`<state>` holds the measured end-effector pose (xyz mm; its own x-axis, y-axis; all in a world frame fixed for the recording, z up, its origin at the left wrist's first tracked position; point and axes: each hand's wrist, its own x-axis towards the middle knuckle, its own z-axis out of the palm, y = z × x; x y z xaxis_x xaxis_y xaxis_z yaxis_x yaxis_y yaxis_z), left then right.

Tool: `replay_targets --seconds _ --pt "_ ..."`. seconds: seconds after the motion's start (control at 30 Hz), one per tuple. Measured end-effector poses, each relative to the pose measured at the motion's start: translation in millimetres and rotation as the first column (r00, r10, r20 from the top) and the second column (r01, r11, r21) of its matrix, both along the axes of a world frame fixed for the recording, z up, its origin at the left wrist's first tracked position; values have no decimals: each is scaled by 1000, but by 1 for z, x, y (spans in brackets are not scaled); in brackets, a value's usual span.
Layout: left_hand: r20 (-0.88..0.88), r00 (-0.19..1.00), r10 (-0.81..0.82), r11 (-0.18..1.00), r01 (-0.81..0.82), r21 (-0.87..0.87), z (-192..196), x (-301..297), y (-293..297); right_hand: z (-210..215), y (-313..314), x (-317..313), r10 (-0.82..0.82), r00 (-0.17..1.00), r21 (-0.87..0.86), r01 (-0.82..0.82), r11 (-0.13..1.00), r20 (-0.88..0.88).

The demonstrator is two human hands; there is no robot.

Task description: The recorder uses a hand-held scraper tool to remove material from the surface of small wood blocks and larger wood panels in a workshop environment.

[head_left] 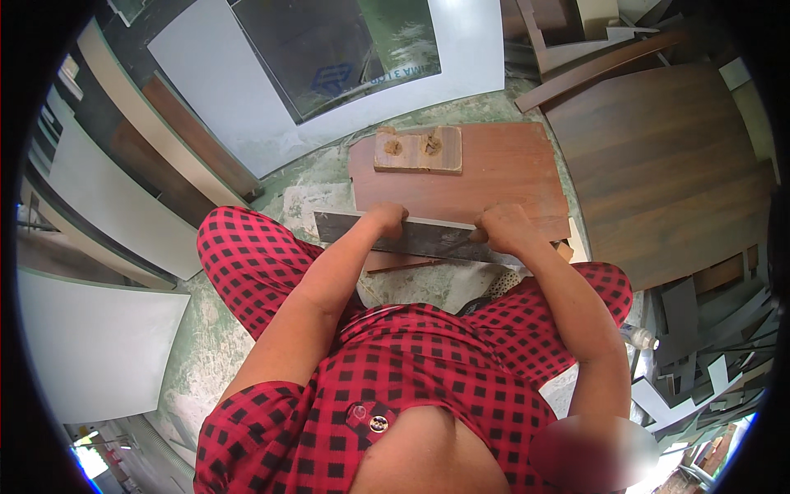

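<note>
A long, narrow dark grey board with a pale top edge stands on its long side across my lap. My left hand is closed over its upper edge, left of the middle. Toward the board's right end, my right hand is closed against its face. A short dark tip pokes out of the right fist; the rest of that thing is hidden by the fingers. Beyond the board lies a reddish-brown wood panel on the floor. On the panel rests a small wood block with two rough, torn holes.
A large dark-brown panel lies at the right, above a heap of grey offcuts. A white framed panel is at the far side. Pale boards lean at the left. A plastic bottle lies by my right knee.
</note>
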<state>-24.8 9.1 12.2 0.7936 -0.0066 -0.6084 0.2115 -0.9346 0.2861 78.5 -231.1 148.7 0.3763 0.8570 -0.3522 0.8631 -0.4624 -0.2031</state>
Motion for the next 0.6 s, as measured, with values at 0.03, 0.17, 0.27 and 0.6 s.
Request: replay_targets --seconds 0.03,0.17,0.27,0.6 --pt "45 998 42 999 -41 -14 -1 -1 0 2 0 1 2 1000 -72 -2 997 0" --pt "90 989 117 990 -110 -83 -9 2 4 15 -1 4 -82 996 -82 79 994 -36" --pt "70 980 188 980 -182 -86 -14 11 9 22 -2 6 -148 987 15 149 989 -66" --pt "193 979 -63 996 48 79 -2 17 -21 27 -24 12 -169 986 84 170 982 -19"
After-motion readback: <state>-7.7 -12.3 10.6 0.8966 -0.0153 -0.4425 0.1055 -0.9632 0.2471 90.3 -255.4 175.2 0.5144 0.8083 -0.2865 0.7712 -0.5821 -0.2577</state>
